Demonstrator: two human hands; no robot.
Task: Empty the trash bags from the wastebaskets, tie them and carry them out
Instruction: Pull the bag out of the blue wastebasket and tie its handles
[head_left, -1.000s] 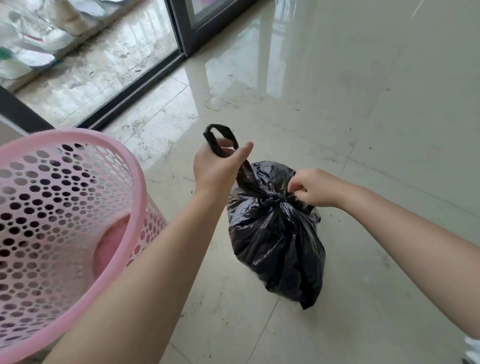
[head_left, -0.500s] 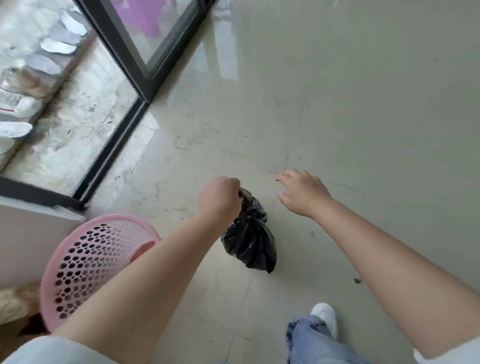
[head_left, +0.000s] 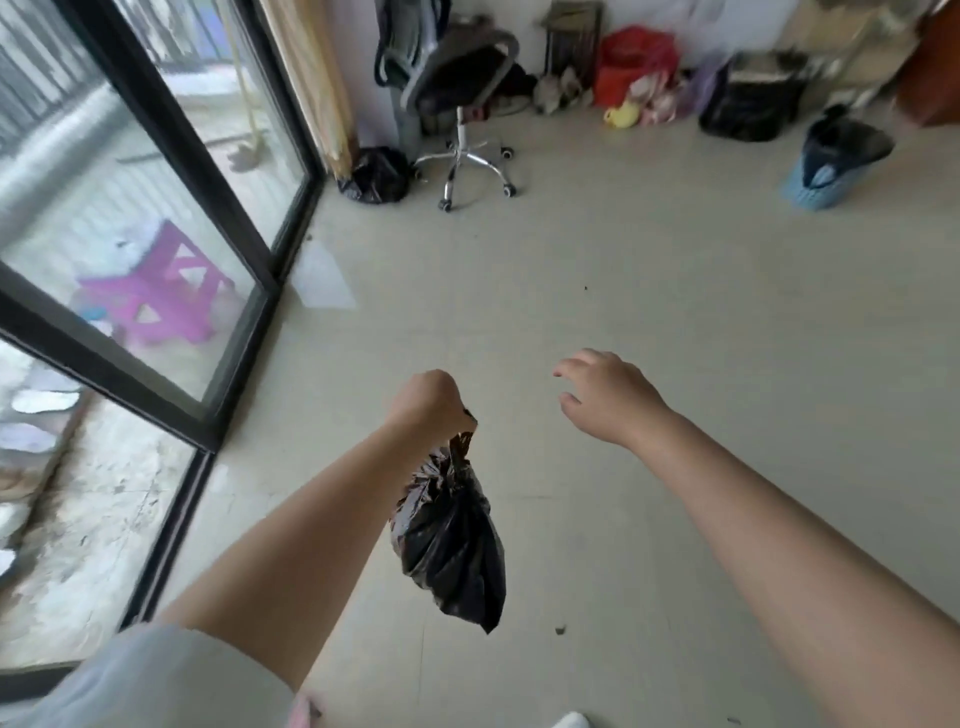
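Fist of my left hand (head_left: 428, 402) grips the small knotted black plastic trash bag (head_left: 454, 540) for carrying; right hand (head_left: 605, 397) hangs loose, empty.

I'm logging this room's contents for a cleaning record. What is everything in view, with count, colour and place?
trash bag: 1, black, tied, hanging from the left hand above the floor
second trash bag: 1, black, on the floor beside the chair base
wastebasket: 1, light blue with a dark liner, far right on the floor
office chair: 1, dark seat, chrome wheeled base, by the far wall
red bag: 1, red, among blurred clutter at the far wall
sliding glass door: 1, black frame, left
stool: 1, purple, outside behind the glass
floor: pale tile
left hand: 1, fist gripping the bag's top
right hand: 1, fingers spread, holding nothing
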